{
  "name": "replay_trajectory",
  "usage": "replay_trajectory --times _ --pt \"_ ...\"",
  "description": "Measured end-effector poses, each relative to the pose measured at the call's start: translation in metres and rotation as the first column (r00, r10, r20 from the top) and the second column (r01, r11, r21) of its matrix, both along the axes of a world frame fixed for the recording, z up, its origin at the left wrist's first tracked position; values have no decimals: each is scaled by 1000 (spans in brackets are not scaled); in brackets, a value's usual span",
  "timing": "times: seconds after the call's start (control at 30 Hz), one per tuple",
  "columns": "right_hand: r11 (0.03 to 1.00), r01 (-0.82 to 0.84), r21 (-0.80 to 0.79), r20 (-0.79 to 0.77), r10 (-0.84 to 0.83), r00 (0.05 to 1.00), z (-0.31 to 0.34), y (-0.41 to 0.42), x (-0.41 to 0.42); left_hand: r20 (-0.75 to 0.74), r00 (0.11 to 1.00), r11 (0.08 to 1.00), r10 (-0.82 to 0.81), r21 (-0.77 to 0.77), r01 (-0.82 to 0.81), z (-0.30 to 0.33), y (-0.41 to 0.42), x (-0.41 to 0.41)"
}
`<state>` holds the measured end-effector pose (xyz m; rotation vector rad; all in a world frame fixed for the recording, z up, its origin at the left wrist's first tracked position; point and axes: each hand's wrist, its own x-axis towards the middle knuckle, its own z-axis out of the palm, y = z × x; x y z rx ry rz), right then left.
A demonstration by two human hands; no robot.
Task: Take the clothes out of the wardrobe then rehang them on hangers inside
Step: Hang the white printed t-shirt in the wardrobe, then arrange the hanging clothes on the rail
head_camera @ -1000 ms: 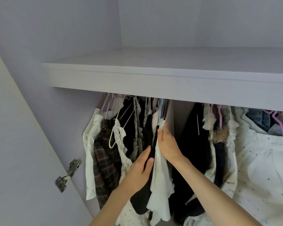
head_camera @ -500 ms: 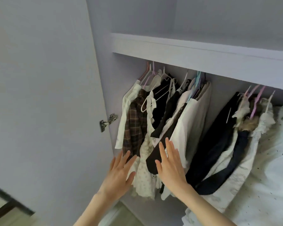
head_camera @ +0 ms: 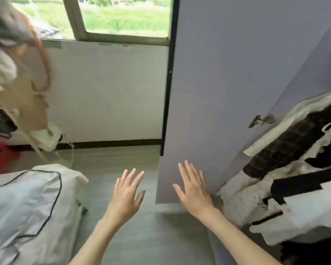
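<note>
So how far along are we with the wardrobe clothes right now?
Early, by the look of it. Done: the wardrobe door stands open. In hand: nothing; the left hand and right hand are both open and empty, spread over the floor. Left: the hanging clothes, a plaid garment among them, are at the wardrobe on the right. The pale bedding at left shows no clothes from the wardrobe on the part in view.

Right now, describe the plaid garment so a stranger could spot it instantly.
Start at the open lilac wardrobe door with its metal hinge. Right of it hang the clothes; the plaid garment is near their left edge. Its dark brown checks stand out among plain white and black pieces.
</note>
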<state>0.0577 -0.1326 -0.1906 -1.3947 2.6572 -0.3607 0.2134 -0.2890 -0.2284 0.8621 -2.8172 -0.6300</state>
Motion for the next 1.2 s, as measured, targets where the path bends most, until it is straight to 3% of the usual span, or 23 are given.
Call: replay_trajectory --times 0.17,0.33,0.57,0.7,0.93,1.0,1.2 --pt "962 -273 21 37 273 961 -20 -87 98 45 963 964 265 -2 -265 -18 -48 138" --pt "846 -530 48 47 528 848 -40 -163 224 87 856 857 509 37 -514 -29 -72 284" --pt "559 -828 48 146 816 560 -59 -227 378 130 539 533 832 79 -842 -38 -44 440" --pt "357 -927 112 162 914 372 -65 -254 447 162 368 357 916 93 -929 -43 -21 493" --pt "95 -984 152 227 965 129 -81 -279 531 214 89 59 973 146 -988 -66 19 549" --pt "-5 -987 158 222 975 30 -86 -295 561 230 -27 -63 973 150 -987 -72 24 567" --pt "-175 -962 210 227 966 -126 -99 -319 643 282 -200 -246 938 138 -959 -83 42 610"
